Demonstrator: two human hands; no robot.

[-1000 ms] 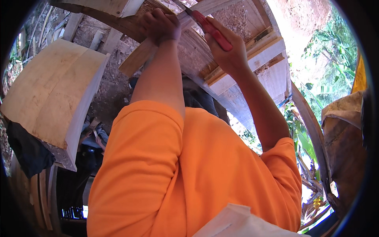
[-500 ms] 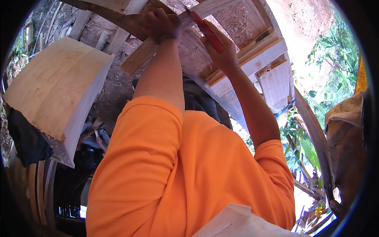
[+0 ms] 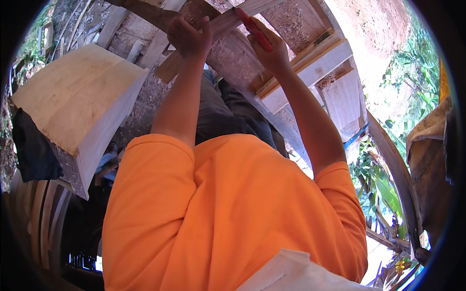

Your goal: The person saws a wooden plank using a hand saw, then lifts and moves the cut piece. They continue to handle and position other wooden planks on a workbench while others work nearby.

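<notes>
At the top of the view, my left hand (image 3: pixel 190 40) bends its fingers over the end of a dark curved board (image 3: pixel 153 15), thumb raised and apart. A paler wooden strip (image 3: pixel 248 9) crosses close to its right. My right hand (image 3: pixel 273 52) is closed around the red handle of a slim tool (image 3: pixel 259 33). The tool's dark tip meets the paler strip; its kind cannot be made out. Under my left wrist sticks out the end of a short wooden piece (image 3: pixel 169 68).
A large panelled wooden box (image 3: pixel 82 92) stands at left, a black cloth (image 3: pixel 33 150) hanging at its corner. Behind it, another person (image 3: pixel 109 165) is partly visible. A wooden frame (image 3: pixel 310 72) with shavings lies to the right. Plants (image 3: pixel 383 189) grow beyond.
My left hand has shifted slightly down and left, and its thumb now stands up. The left forearm swung left, uncovering dark trousers. My right hand still holds the red-handled tool, almost in place.
</notes>
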